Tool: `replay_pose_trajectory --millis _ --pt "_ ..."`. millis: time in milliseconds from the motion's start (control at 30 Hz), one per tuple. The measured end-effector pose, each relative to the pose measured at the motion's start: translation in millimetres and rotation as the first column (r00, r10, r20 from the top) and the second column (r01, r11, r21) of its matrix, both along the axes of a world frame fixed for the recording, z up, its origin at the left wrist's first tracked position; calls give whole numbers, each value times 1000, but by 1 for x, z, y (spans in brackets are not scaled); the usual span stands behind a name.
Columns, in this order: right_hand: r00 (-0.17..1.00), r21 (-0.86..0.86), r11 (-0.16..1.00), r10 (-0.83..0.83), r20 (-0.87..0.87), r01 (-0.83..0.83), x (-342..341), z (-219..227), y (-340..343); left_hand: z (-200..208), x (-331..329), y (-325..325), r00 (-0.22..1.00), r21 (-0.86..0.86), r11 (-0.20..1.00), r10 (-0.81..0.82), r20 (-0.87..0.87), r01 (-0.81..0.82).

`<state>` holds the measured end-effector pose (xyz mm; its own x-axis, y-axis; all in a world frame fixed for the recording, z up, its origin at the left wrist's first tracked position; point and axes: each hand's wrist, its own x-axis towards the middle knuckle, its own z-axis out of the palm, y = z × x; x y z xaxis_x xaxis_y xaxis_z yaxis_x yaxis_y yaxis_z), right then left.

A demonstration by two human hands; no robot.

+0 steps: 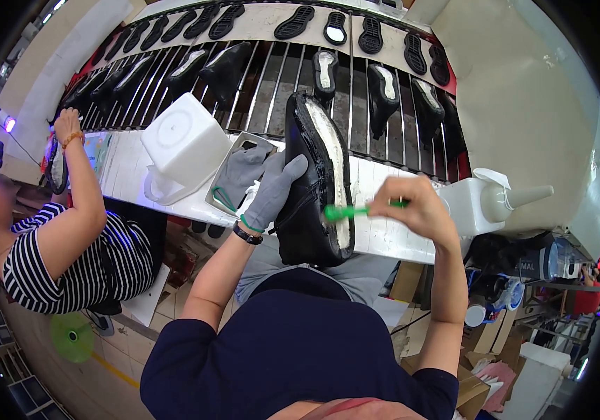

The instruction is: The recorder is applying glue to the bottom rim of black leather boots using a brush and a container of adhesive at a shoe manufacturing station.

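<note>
A black shoe upper [298, 206] is held bottom side toward me, and a long whitish strip [328, 140] runs down the middle of its underside. My left hand [277, 187], in a grey glove with a green cuff, grips the upper from its left side. Bare, my right hand [412, 208] pinches a green-handled brush [347, 212]. The brush's head meets or hovers just over the lower part of the underside; contact is hard to make out. Left of the glove, a small box [217, 190] holds grey gloves [240, 171].
A white jug [184, 136] stands on the white table [377, 238] at left, a white spouted bottle [478, 203] at right. Beyond, a rack of metal bars [261, 87] carries several shoe uppers; black soles [294, 22] line the shelf behind. A co-worker [79, 245] sits at left.
</note>
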<state>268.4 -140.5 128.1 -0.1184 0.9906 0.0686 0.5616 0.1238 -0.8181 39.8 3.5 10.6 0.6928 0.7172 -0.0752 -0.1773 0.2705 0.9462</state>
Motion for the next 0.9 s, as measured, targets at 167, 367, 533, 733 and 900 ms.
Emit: replay_pose_trajectory --millis 167,367,533,733,900 --pt "969 169 967 -214 124 192 10 -4 50 10 8 -14 993 -37 995 96 63 -94" --pt "985 191 973 -150 89 131 14 3 85 17 -1 -16 996 -44 999 34 78 -31" --pt "996 -31 995 90 -27 -91 14 8 57 -4 -5 -4 993 -7 993 115 31 -115" --pt "985 -13 1000 -23 -168 21 21 2 62 -9 -1 -5 996 -71 995 76 36 -73" --pt "985 -61 985 -165 -54 162 26 -7 76 10 -1 -6 992 -137 989 78 104 -63"
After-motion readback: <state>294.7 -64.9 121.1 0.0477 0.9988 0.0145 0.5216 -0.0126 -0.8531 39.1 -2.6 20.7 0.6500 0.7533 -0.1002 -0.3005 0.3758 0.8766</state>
